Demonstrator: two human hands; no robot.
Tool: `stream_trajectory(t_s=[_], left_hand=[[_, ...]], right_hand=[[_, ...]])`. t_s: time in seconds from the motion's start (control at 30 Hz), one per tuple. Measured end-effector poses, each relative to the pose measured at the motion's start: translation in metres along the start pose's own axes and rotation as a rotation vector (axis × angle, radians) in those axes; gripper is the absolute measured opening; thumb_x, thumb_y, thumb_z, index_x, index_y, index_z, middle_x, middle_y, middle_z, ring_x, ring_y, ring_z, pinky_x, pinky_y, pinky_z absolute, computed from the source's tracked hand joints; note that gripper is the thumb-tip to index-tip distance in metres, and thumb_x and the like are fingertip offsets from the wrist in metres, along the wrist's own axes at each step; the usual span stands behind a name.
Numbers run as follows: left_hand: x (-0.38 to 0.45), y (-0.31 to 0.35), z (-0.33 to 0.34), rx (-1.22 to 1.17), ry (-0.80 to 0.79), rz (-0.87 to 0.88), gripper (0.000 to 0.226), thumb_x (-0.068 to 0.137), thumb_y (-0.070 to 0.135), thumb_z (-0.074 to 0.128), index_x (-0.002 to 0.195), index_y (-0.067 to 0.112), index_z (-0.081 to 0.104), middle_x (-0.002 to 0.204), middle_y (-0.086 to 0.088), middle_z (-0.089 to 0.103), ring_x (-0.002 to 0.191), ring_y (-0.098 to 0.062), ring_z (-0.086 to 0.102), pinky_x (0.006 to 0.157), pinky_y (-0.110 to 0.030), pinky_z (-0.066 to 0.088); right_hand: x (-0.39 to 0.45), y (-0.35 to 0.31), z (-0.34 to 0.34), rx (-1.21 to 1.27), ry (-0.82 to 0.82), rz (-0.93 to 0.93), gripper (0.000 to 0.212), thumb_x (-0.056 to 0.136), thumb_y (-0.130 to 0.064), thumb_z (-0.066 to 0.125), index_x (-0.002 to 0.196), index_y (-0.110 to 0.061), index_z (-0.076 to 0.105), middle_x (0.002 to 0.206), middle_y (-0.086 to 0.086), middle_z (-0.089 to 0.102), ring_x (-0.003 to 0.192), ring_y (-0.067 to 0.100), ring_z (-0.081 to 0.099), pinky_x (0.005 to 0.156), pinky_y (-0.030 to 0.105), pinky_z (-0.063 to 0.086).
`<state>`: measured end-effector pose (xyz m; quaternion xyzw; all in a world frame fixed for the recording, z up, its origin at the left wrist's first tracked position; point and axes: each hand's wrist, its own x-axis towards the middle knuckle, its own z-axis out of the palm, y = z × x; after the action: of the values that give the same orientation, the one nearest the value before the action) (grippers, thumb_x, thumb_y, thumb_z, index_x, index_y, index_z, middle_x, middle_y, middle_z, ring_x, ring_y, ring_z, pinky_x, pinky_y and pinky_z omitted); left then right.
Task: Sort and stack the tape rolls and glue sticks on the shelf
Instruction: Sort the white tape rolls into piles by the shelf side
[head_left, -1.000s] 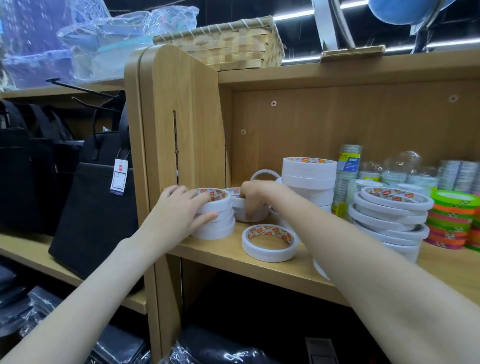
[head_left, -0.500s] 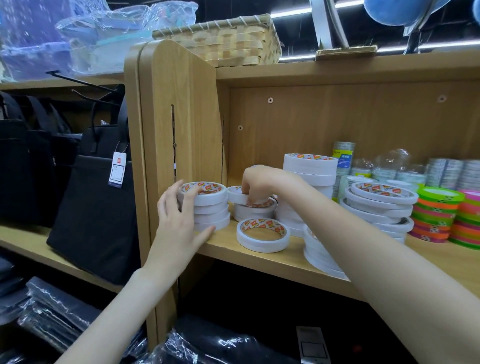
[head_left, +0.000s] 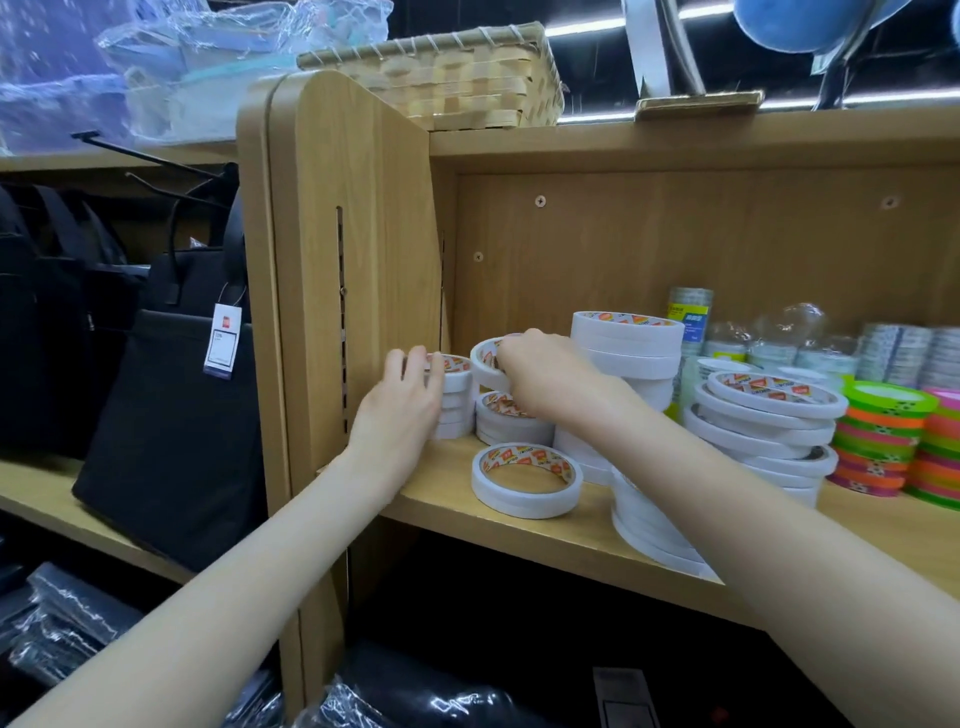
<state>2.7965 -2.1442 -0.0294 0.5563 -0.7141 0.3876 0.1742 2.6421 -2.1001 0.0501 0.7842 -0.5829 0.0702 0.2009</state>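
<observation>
A person's right hand (head_left: 545, 374) pinches a white tape roll (head_left: 485, 364) by its rim, holding it tilted on edge in the air just above a short stack of like rolls (head_left: 511, 421) at the left end of a wooden shelf (head_left: 519, 525). The left hand (head_left: 402, 410), fingers curved, holds the side of a neighbouring small stack (head_left: 454, 400) that stands against the shelf's side panel (head_left: 358, 270), just left of the lifted roll. In front of both hands, a single white roll (head_left: 524, 480) with a red and yellow printed core lies flat near the shelf's front edge, apart from the stacks. Behind the right wrist rises a taller stack of wide white rolls (head_left: 626, 353); to its right a leaning pile of thin white rolls (head_left: 769, 421) spreads out, with another low pile partly hidden under the right forearm. Further right stand stacks of green, orange and pink rolls (head_left: 883, 441), and clear tape rolls (head_left: 688, 317) line the back. A woven basket (head_left: 467, 78) sits on top of the unit; a black bag (head_left: 171, 395) with a tag hangs to the left
</observation>
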Motion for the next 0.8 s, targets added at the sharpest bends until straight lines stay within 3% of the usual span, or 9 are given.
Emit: stream_trajectory(t_s=[0.1,0.17,0.23,0.27,0.37,0.57,0.7,0.8], left_hand=[[0.017,-0.004,0.010,-0.093,-0.063,-0.002,0.078,0.040,0.012,0.091,0.113,0.005,0.065,0.101,-0.014,0.065,0.075,-0.023,0.062,0.044,-0.019,0.045],[0.025,-0.005,0.021,-0.287,-0.119,-0.016,0.076,0.075,0.007,0.072,0.141,0.004,0.034,0.138,-0.018,0.042,0.096,-0.028,0.061,0.066,-0.028,0.053],[0.027,-0.005,0.028,-0.506,-0.208,-0.061,0.070,0.093,0.002,0.046,0.149,0.009,0.005,0.156,-0.011,0.012,0.119,-0.034,0.050,0.093,-0.037,0.045],[0.025,-0.005,0.029,-0.586,-0.234,-0.098,0.068,0.094,0.001,0.042,0.149,0.010,0.003,0.157,-0.008,0.007,0.127,-0.034,0.043,0.100,-0.037,0.038],[0.017,-0.007,0.027,-0.678,-0.301,-0.086,0.060,0.094,0.005,0.042,0.148,0.013,0.017,0.158,-0.004,0.006,0.137,-0.029,0.031,0.107,-0.034,0.030],[0.013,-0.006,0.027,-0.717,-0.384,-0.028,0.060,0.096,0.016,0.044,0.149,0.020,0.017,0.158,0.000,-0.003,0.140,-0.026,0.024,0.108,-0.033,0.030],[0.018,-0.002,0.026,-0.722,-0.480,0.022,0.057,0.097,0.019,0.040,0.149,0.025,0.017,0.157,-0.004,-0.011,0.138,-0.029,0.029,0.103,-0.032,0.035],[0.025,0.002,0.029,-0.721,-0.523,-0.016,0.054,0.098,0.023,0.037,0.149,0.018,0.019,0.157,-0.010,-0.008,0.137,-0.033,0.030,0.106,-0.034,0.032]], right_hand=[[0.005,0.000,0.006,0.025,-0.006,-0.009,0.033,0.087,-0.005,0.052,0.064,-0.008,0.028,0.064,0.001,0.028,0.078,0.027,0.043,0.067,0.033,0.035],[0.012,-0.001,0.010,0.064,0.005,0.019,0.034,0.087,-0.004,0.053,0.064,-0.009,0.028,0.066,0.001,0.030,0.078,0.028,0.042,0.068,0.032,0.033],[0.024,-0.003,0.015,0.142,0.074,0.049,0.018,0.086,0.000,0.051,0.077,-0.009,0.038,0.073,0.005,0.039,0.080,0.028,0.041,0.069,0.033,0.031],[0.031,-0.004,0.016,0.180,0.129,0.060,0.012,0.086,0.003,0.048,0.088,-0.008,0.044,0.080,0.009,0.046,0.084,0.032,0.045,0.070,0.034,0.031],[0.059,-0.002,0.022,0.293,0.220,0.099,0.031,0.086,0.006,0.041,0.113,-0.004,0.053,0.106,0.017,0.057,0.103,0.035,0.052,0.078,0.036,0.037],[0.079,0.002,0.050,0.344,0.177,0.162,0.034,0.092,0.000,0.041,0.123,-0.010,0.053,0.122,0.015,0.044,0.113,0.034,0.042,0.079,0.034,0.037],[0.082,0.009,0.042,0.486,0.116,0.199,0.042,0.087,0.007,0.045,0.126,-0.005,0.051,0.129,0.017,0.049,0.120,0.031,0.046,0.094,0.032,0.038],[0.091,0.015,0.044,0.562,0.149,0.354,0.041,0.087,0.004,0.043,0.128,-0.004,0.047,0.132,0.019,0.045,0.122,0.033,0.044,0.099,0.035,0.037]])
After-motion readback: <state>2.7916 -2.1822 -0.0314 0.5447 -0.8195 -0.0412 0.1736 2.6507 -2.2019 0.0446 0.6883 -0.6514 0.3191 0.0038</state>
